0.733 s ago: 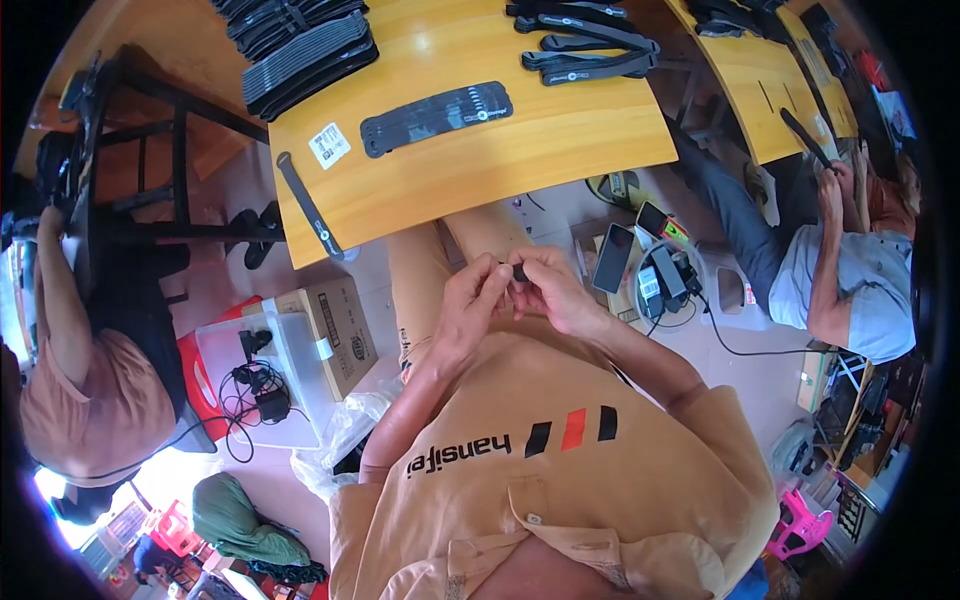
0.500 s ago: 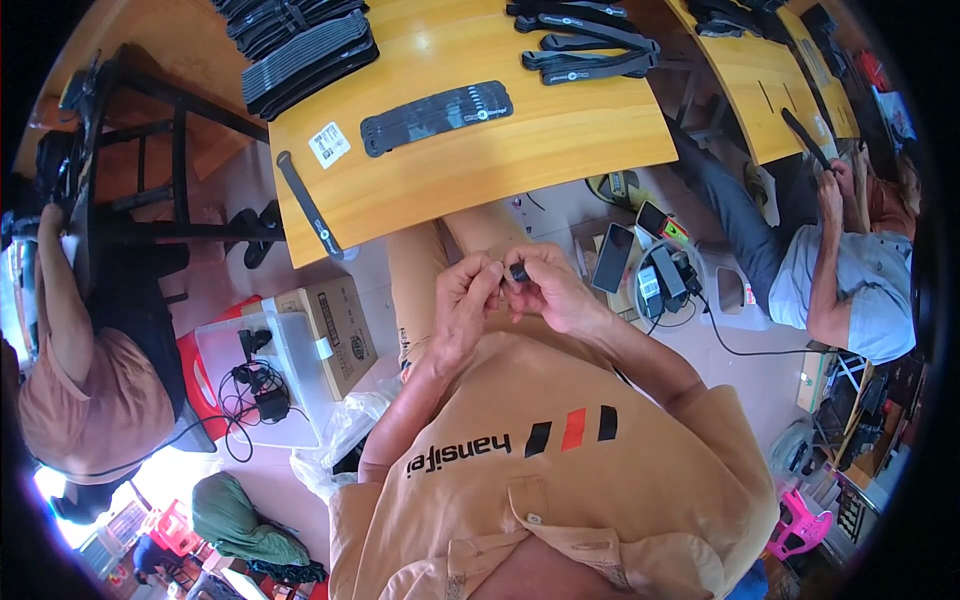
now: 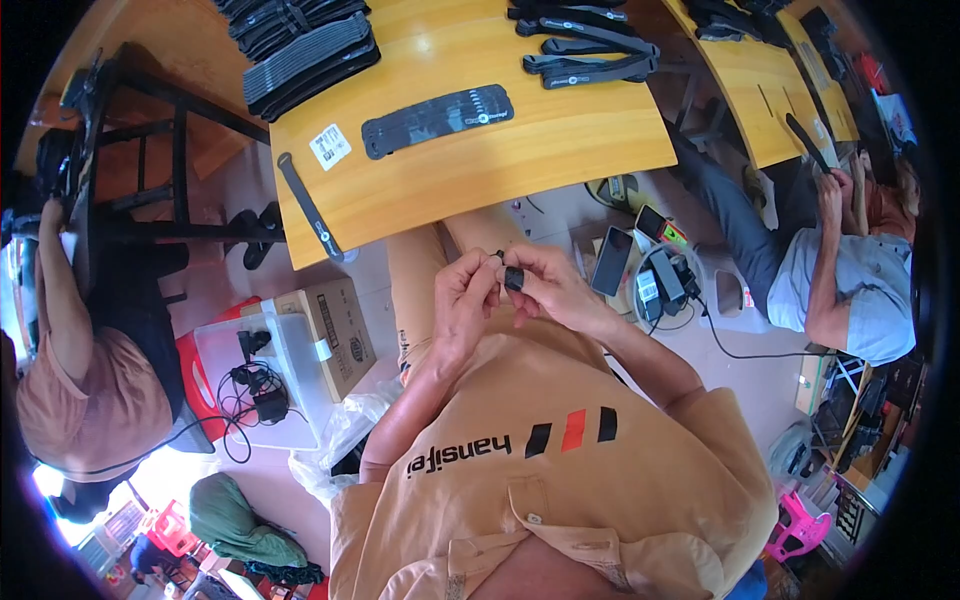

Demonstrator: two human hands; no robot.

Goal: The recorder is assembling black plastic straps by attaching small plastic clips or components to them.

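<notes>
My left hand (image 3: 463,302) and my right hand (image 3: 550,287) meet above my lap, just in front of the table's near edge. Their fingers pinch together around a small black strap-like piece (image 3: 514,278). Most of it is hidden by the fingers, and its dark end shows by the right thumb. On the yellow table (image 3: 560,150) beyond lies a flat bundle of black straps (image 3: 438,120) with pale print. One single black strap (image 3: 312,210) lies at the left edge, near a white label (image 3: 330,147).
Piles of black straps (image 3: 312,65) and looser straps (image 3: 590,68) occupy the table's far side. A clear bin with cables (image 3: 265,400) and a cardboard box (image 3: 335,340) stand left; a phone (image 3: 612,260) and chargers (image 3: 668,280) right. Co-workers sit on both sides, one holding a strap (image 3: 808,142).
The black piece has turned between my fingers and shows a broader face. My right fingers have shifted slightly; both hands stay together at the same place.
</notes>
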